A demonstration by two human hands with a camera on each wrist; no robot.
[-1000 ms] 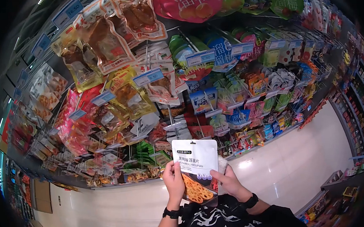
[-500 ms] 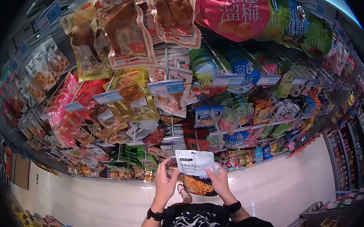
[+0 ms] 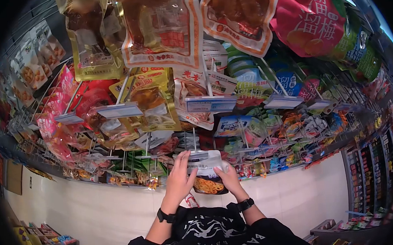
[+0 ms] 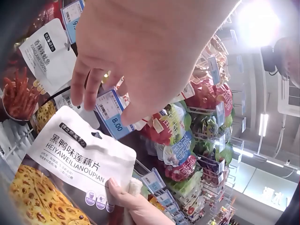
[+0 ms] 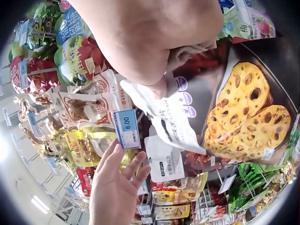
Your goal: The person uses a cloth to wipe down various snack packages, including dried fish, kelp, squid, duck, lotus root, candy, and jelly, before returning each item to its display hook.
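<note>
A white snack pouch (image 3: 208,174) with lotus root slices pictured on it is held up against the hanging rack. My right hand (image 3: 228,178) pinches its right edge, thumb on the front; the right wrist view shows the pouch (image 5: 187,117) bent under that grip. My left hand (image 3: 179,178) is off the pouch, fingers straight and spread, reaching to a peg's blue price tag (image 4: 111,114) marked 8.00. In the right wrist view the left hand (image 5: 116,187) sits just under that tag (image 5: 127,129). The left wrist view shows the pouch (image 4: 79,161) below the left hand (image 4: 150,56).
A wall rack of wire pegs (image 3: 127,109) is packed with hanging snack bags; large meat packs (image 3: 162,29) hang close overhead. More white pouches (image 4: 47,51) hang behind the tag. A pale floor aisle (image 3: 301,192) runs below, with shelving (image 3: 373,169) at right.
The pouch has moved away from the body and up to the rack. My left hand has let go of it and reached for the peg tag. The head has come closer to the rack.
</note>
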